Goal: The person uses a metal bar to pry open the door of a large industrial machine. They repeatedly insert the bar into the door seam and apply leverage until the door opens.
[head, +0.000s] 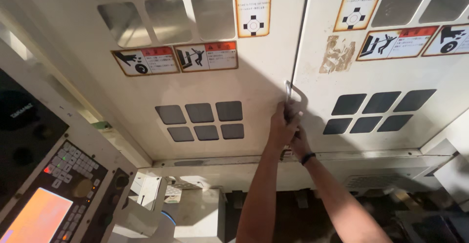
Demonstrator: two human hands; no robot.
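So both hands were up on the thin pale metal loop handle (pixel 292 95) that sat right on the seam between the two big cream-white machine guard doors (pixel 234 91). The handle's long axis ran pretty much along that seam, up and down the panel, tilted a touch, with its top end sticking out above the fingers and the lower part hidden inside the grip.

The left hand (pixel 282 126) was the higher one, fingers curled tight around the handle's lower half, so the free part of the loop lay just above and slightly right of its knuckles. The right hand (pixel 299 143), the one with the dark wristband (pixel 308 158), was tucked just below and behind it, touching it. It looked clenched too, but I couldn't tell if it was actually wrapped on the handle or only bracing the left hand.

Dark square window panes (pixel 199 121) sat left of the hands, another set to the right, and a control panel with an orange screen (pixel 36 218) was down at the lower left, well apart.
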